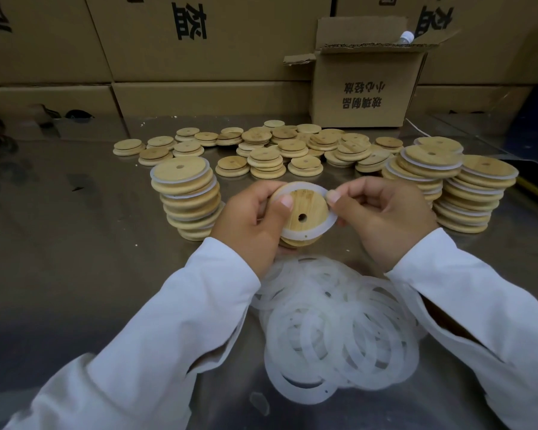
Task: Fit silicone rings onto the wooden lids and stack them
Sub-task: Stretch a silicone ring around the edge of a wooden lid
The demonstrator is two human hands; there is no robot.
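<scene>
Above the ring pile, the left hand grips a lid while the right hand pinches its ring on; three finished stacks flank it, many bare lids remain behind.

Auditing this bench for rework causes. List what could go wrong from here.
The silicone ring looks only partly seated on the wooden lid, pinched at one edge by the right hand while the left hand grips the lid; it could snap off or seat crooked. The tall stack at left has offset lids; adding one more might topple it. The right sleeve lies against the loose rings and could drag some away.
</scene>
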